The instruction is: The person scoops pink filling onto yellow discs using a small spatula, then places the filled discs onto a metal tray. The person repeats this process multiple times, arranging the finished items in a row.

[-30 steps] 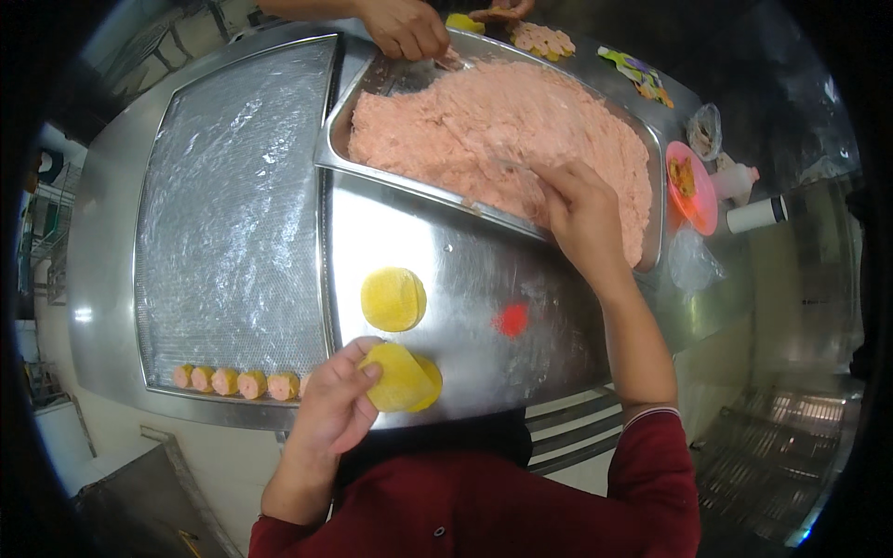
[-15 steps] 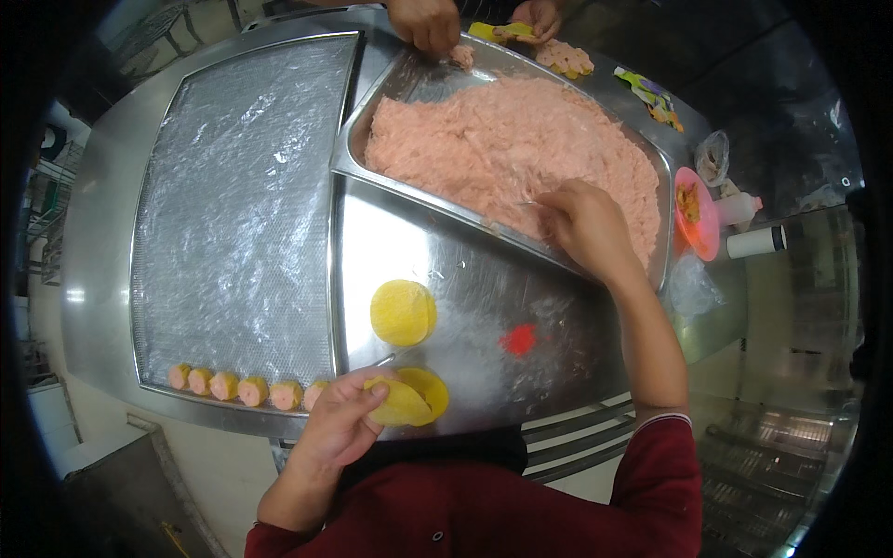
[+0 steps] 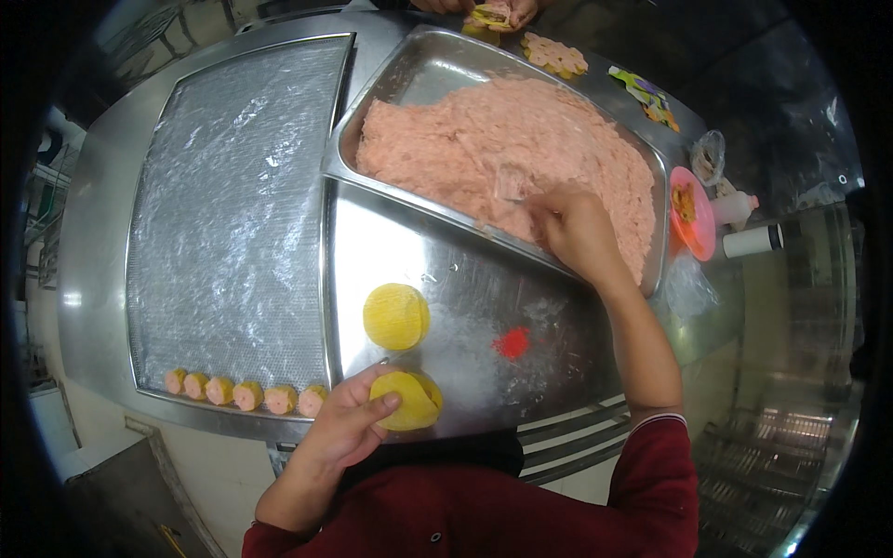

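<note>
I take the steel work surface (image 3: 558, 316) as my landmark. Its near edge runs just in front of my body, and my left hand (image 3: 349, 423) sits right at that edge, fingers curled around a yellow wrapper (image 3: 409, 400), thumb and forefinger pinching its folded rim. A second stack of yellow wrappers (image 3: 396, 316) lies flat near the middle of the surface, just beyond my left hand and apart from it. A small red smear (image 3: 511, 342) marks the steel to the right of that stack; the stretch between the two is bare metal, the widest free room I see.

Along the far side of the surface stands the deep filling tray (image 3: 409, 93), heaped with pink minced filling (image 3: 484, 149). My right hand (image 3: 577, 228) reaches over its near rim, fingers bent down into the mince; I cannot tell how much they hold.

To the left of the surface lies a film-covered tray (image 3: 233, 205), its raised lip butting the steel. A row of finished dumplings (image 3: 246, 393) lines its near edge.

Beyond the far rim of the filling tray, another person's hands (image 3: 484, 11) work on a wrapper.

The wrapper I hold is round, thin, bright yellow and slightly cupped.
</note>
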A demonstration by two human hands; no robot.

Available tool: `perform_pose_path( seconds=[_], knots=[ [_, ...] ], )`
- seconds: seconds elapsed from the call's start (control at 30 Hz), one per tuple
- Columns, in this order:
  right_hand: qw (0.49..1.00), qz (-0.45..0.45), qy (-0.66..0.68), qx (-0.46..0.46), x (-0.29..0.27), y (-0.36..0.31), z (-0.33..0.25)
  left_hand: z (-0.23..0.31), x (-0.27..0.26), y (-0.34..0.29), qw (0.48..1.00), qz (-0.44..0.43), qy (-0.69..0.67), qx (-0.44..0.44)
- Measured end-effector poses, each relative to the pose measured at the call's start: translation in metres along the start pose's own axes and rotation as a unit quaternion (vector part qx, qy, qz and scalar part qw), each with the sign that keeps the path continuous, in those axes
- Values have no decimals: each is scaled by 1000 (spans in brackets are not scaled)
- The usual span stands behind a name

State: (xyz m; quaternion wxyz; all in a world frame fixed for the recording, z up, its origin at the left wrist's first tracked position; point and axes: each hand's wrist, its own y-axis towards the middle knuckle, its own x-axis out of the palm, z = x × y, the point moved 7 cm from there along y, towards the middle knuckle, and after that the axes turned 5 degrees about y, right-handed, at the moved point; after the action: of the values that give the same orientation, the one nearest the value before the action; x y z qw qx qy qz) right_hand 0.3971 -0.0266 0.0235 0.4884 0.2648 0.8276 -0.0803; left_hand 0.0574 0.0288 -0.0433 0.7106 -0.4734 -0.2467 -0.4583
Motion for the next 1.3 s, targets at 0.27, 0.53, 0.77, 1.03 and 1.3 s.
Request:
perform_pose_path(
  seconds=[0.27, 0.53, 0.77, 1.03, 1.3],
  knots=[
    [992, -96, 73, 49, -4, -3, 16, 3, 6, 0, 999, -40, 31, 7],
    [989, -108, 60, 85, 5, -12, 27, -5, 2, 3, 997, -53, 59, -6],
    [964, -104, 206, 133, -2, -24, 35, -10, 3, 7, 999, 2, 41, -16],
    [983, 14, 185, 0, -36, -88, -68, -10, 33, 29, 999, 15, 11, 29],
    [967, 165, 157, -110, 22, -156, -133, 8, 67, 24, 990, -21, -17, 138]
  ],
)
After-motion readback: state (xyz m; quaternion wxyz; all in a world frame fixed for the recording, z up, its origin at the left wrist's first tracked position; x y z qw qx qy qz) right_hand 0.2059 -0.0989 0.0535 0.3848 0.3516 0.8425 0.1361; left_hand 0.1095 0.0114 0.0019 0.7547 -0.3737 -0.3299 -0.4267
